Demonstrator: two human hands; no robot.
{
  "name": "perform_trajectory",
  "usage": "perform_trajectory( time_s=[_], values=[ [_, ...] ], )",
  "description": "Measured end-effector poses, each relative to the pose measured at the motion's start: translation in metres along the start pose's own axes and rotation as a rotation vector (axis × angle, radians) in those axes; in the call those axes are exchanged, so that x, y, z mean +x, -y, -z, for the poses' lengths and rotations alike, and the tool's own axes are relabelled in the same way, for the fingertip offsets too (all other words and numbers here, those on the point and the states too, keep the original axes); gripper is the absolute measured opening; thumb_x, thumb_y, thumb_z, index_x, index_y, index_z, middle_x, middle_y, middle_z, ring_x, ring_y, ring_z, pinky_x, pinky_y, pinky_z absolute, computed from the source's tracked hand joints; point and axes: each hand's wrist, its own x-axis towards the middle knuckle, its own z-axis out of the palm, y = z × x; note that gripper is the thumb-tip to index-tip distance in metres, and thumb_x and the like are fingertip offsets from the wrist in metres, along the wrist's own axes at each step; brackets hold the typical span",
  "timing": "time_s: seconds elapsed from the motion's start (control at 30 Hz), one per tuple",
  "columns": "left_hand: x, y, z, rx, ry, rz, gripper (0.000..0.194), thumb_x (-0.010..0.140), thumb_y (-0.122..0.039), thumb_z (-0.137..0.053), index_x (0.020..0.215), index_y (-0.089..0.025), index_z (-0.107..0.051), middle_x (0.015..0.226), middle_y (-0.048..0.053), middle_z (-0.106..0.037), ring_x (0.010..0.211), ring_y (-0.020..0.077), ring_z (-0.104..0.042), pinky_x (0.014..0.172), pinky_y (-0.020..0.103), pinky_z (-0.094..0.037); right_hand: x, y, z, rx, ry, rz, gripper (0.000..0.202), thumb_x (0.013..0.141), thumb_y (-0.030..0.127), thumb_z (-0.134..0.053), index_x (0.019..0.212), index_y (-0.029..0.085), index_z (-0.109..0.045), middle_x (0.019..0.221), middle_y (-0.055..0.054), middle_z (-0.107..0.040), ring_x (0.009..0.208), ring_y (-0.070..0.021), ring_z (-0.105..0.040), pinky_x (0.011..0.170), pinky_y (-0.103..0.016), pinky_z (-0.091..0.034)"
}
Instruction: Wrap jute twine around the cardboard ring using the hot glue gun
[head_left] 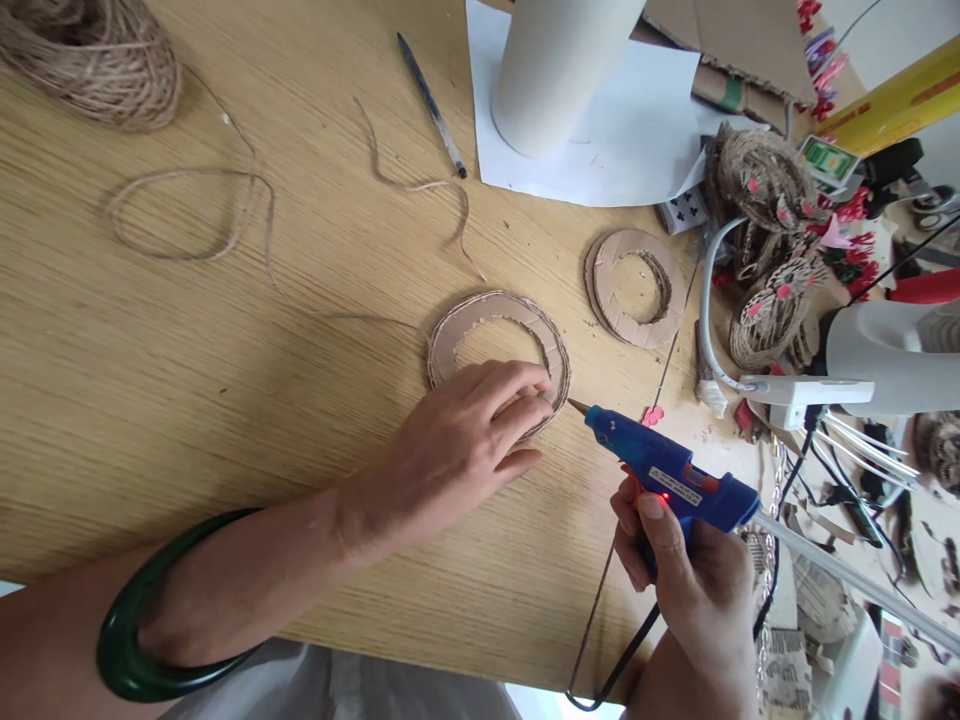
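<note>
My right hand (686,565) is wrapped round a blue hot glue gun (652,455), whose red light is lit. The nozzle points left, close to the outer edge of a cardboard ring (448,335). Twine runs around that ring's rim, and a loose strand of twine (337,314) leads off it to the left. With fingers curled over the ring's near right side, my left hand (480,425) grips it against the table. Its fingertips partly cover the ring. A clear glue stick (847,570) sticks out of the gun's back.
A ball of twine (97,65) lies at the upper left. Beyond the ring are a pen (433,105), a white cylinder (562,75) on paper and a second cardboard ring (606,290). Twine crafts (772,290), cables and scraps crowd the right. The gun's cord (630,650) loops near the table edge.
</note>
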Motion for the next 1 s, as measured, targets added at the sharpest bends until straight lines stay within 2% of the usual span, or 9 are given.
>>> perform_trajectory(
  time_s=[0.17, 0.3, 0.57, 0.83, 1.0],
  values=[
    [0.007, 0.018, 0.016, 0.095, 0.078, -0.078, 0.036, 0.079, -0.031, -0.086, 0.103, -0.014, -0.066, 0.109, 0.006, -0.068, 0.105, 0.0262, -0.062, 0.095, 0.042, -0.053, -0.006, 0.004, 0.003, 0.004, 0.008, 0.029, 0.022, 0.099, 0.036, -0.063, 0.087, 0.018, -0.066, 0.056, 0.004, -0.048, 0.035, -0.0064, -0.041, 0.032, -0.018, -0.028],
    [0.008, 0.023, 0.016, 0.054, 0.147, -0.107, 0.030, 0.077, -0.029, -0.088, 0.094, -0.015, -0.067, 0.101, 0.004, -0.068, 0.100, 0.0237, -0.061, 0.091, 0.040, -0.050, -0.010, 0.001, 0.005, -0.070, 0.067, 0.033, 0.025, 0.100, 0.033, -0.062, 0.081, 0.018, -0.064, 0.053, 0.005, -0.043, 0.037, -0.0076, -0.042, 0.035, -0.020, -0.028],
    [0.006, 0.018, 0.006, 0.032, 0.140, -0.034, 0.020, 0.086, -0.025, -0.079, 0.097, -0.013, -0.067, 0.100, 0.005, -0.065, 0.096, 0.0222, -0.060, 0.086, 0.036, -0.051, -0.013, -0.011, 0.014, -0.160, 0.059, 0.030, 0.020, 0.099, 0.032, -0.064, 0.087, 0.016, -0.068, 0.052, 0.003, -0.050, 0.038, -0.0088, -0.044, 0.037, -0.022, -0.032],
    [0.000, 0.007, 0.001, 0.068, 0.148, 0.007, 0.017, 0.091, -0.024, -0.073, 0.100, -0.012, -0.065, 0.101, 0.007, -0.063, 0.095, 0.0215, -0.060, 0.085, 0.035, -0.052, -0.013, -0.001, 0.007, -0.028, 0.074, -0.010, 0.017, 0.099, 0.032, -0.063, 0.089, 0.019, -0.068, 0.056, 0.003, -0.049, 0.039, -0.0087, -0.042, 0.035, -0.021, -0.029],
    [0.001, 0.001, 0.000, 0.073, 0.139, 0.006, 0.014, 0.091, -0.017, -0.071, 0.101, -0.011, -0.063, 0.100, 0.006, -0.064, 0.095, 0.0214, -0.060, 0.084, 0.034, -0.052, -0.016, -0.003, 0.012, -0.129, 0.099, -0.031, 0.017, 0.098, 0.030, -0.065, 0.090, 0.015, -0.070, 0.061, -0.001, -0.058, 0.042, -0.0094, -0.046, 0.038, -0.023, -0.033]
  ],
)
